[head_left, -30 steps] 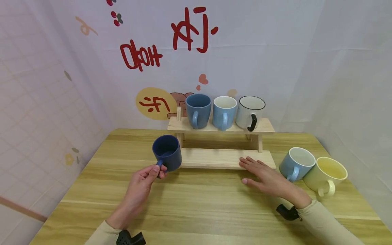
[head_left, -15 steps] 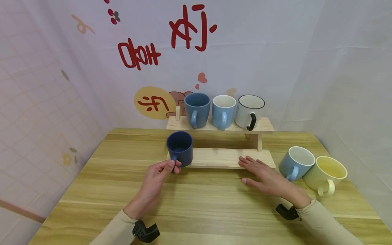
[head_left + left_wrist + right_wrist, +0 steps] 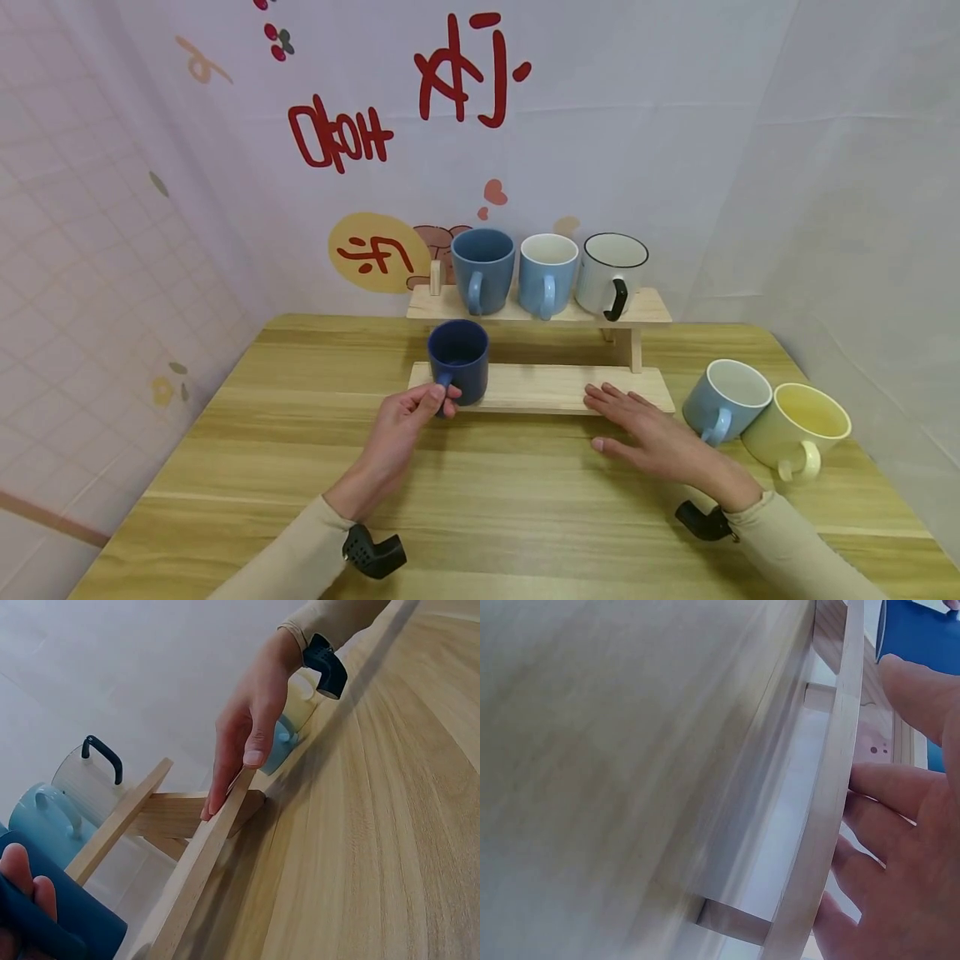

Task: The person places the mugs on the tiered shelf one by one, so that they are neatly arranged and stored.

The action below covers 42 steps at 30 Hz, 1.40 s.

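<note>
My left hand (image 3: 401,425) pinches the handle of a dark blue mug (image 3: 467,367), which is upright over the left part of the lower shelf of a two-tier wooden rack (image 3: 536,387). Whether its base touches the board I cannot tell. The left wrist view shows that mug (image 3: 82,915) close up, with fingertips around its handle. Toward the right end of the lower shelf, my right hand (image 3: 652,433) rests with fingers extended on the board. In the right wrist view those fingers (image 3: 877,825) lie against the shelf's edge.
On the upper shelf stand a grey-blue mug (image 3: 483,271), a light blue mug (image 3: 548,275) and a white mug (image 3: 611,275) with a black rim and handle. Right of the rack, another light blue mug (image 3: 726,404) and a yellow mug (image 3: 797,429) stand on the wooden table (image 3: 525,517).
My left hand has carried the dark blue mug rightward, from beside the rack to over the left part of the lower shelf. The right hand has stayed in place.
</note>
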### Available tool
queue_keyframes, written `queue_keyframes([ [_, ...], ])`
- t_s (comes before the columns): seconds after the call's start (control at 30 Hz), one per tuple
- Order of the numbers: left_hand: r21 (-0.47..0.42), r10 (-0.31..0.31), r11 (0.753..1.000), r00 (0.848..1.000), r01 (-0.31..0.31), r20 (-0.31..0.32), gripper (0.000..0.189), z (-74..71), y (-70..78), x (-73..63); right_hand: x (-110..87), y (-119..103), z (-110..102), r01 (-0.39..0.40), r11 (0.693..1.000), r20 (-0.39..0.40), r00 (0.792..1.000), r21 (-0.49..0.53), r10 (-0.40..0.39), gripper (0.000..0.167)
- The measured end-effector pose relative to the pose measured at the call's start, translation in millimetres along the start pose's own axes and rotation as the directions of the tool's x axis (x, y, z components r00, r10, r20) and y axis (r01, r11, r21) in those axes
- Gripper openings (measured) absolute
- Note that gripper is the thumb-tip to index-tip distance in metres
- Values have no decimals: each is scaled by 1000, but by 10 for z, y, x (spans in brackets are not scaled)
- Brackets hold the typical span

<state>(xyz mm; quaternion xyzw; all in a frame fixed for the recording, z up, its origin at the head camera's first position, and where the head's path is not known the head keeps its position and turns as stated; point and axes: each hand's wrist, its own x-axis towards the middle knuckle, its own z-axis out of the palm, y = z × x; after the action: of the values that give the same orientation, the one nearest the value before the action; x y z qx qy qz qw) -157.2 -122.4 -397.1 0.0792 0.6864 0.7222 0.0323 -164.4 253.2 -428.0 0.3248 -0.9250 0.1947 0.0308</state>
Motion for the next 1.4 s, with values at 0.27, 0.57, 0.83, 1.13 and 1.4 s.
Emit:
queue_keyframes([
  [0.27,12,-8,1000,1000,8,10,37,30,-82,33,0,2,20,6,1000,-3,1000,10,-6,63],
  [0.57,4,-21,1000,999,21,34,36,5,-180,70,-3,11,38,7,1000,1,1000,-4,-7,64],
  [0.83,36,-20,999,994,17,103,39,-46,-159,147,12,25,10,13,1000,2,1000,-5,-13,67],
  [1.13,61,-4,998,984,-7,178,42,-99,-158,211,6,24,1,8,1000,6,1000,4,-8,67],
  [1.4,220,74,970,991,-98,112,34,-228,-169,161,7,14,5,9,1000,1,1000,2,-9,67],
])
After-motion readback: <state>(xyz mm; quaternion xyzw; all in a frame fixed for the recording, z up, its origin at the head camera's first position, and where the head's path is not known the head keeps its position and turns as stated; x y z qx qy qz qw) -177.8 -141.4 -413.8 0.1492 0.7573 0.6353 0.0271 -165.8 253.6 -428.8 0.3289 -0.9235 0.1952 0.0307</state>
